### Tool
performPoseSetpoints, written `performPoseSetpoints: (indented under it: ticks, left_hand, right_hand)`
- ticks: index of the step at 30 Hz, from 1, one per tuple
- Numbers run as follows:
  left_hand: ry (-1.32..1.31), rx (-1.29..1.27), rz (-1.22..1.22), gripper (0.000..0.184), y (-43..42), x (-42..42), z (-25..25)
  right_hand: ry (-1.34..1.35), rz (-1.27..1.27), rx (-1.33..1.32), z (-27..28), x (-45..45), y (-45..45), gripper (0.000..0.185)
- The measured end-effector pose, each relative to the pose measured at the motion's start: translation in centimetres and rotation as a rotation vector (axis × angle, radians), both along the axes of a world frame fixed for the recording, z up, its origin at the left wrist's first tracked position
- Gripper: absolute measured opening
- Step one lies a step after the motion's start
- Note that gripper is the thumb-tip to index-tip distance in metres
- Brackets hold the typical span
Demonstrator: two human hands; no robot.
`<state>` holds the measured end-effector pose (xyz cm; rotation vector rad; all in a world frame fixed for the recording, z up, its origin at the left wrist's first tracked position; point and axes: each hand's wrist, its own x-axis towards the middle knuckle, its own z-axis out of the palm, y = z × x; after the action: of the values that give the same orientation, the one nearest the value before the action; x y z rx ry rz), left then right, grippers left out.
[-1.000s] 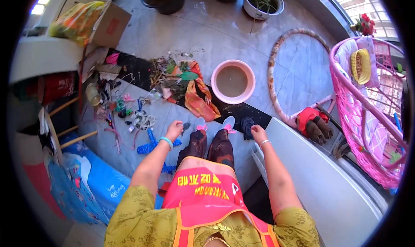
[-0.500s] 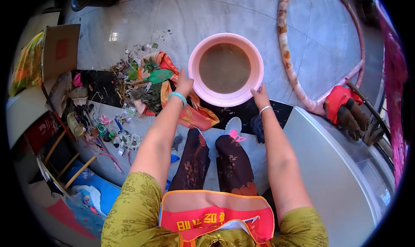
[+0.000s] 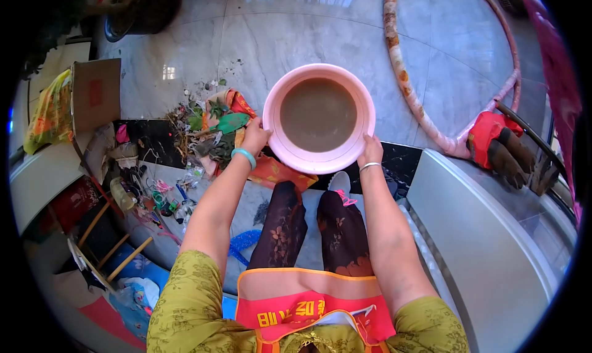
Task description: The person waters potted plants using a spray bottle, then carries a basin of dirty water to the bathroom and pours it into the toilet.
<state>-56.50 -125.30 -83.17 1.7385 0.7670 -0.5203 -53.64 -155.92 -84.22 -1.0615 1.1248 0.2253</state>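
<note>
A round pink plastic basin (image 3: 316,163) holds murky brown water (image 3: 319,115) and is level in front of my legs. My left hand (image 3: 254,137) grips the basin's left rim, with a pale green bangle on the wrist. On the lower right side my right hand (image 3: 370,150) is closed on the rim, a silver bangle behind it. The fingers under the basin are hidden. Just left of my left hand lies a heap of plant scraps and litter (image 3: 200,128) on a red and orange cloth (image 3: 280,173).
A large wrapped hoop (image 3: 398,63) stands at right by a red cloth-wrapped object (image 3: 487,140) and a pale panel (image 3: 475,211). At left are a cardboard box (image 3: 95,97), scattered small litter (image 3: 163,199) and a wooden-legged stool (image 3: 126,257). A dark pot (image 3: 145,13) stands at the back left.
The view has shifted, so the floor items and basin sit lower in it. My legs have moved forward, and a blue thing shows beside my left leg. Both hands still hold the basin.
</note>
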Motion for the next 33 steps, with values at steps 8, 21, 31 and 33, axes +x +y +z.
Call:
performPoseSetpoints:
  ticks: [8,21,31,33]
  left_hand:
    - [0.055,-0.146,0.037,0.026,-1.9,-5.7,19.8]
    - [-0.082,-0.403,-0.386,0.017,-7.3,-15.2,50.1]
    - [-0.058,-0.421,-1.06,0.014,-23.1,-17.1,61.3]
    - [-0.036,-0.464,-1.169,0.014,-27.1,-19.3,62.1]
  right_hand:
    - [-0.044,-0.123,0.173,14.9,-7.3,-2.0,0.026]
    - [-0.185,-0.593,0.094,44.0,-28.9,-6.3,0.028]
    - [-0.255,-1.191,0.139,55.2,-44.6,-11.9,0.032]
    - [-0.322,-1.345,0.158,55.2,-49.1,-12.7,0.036]
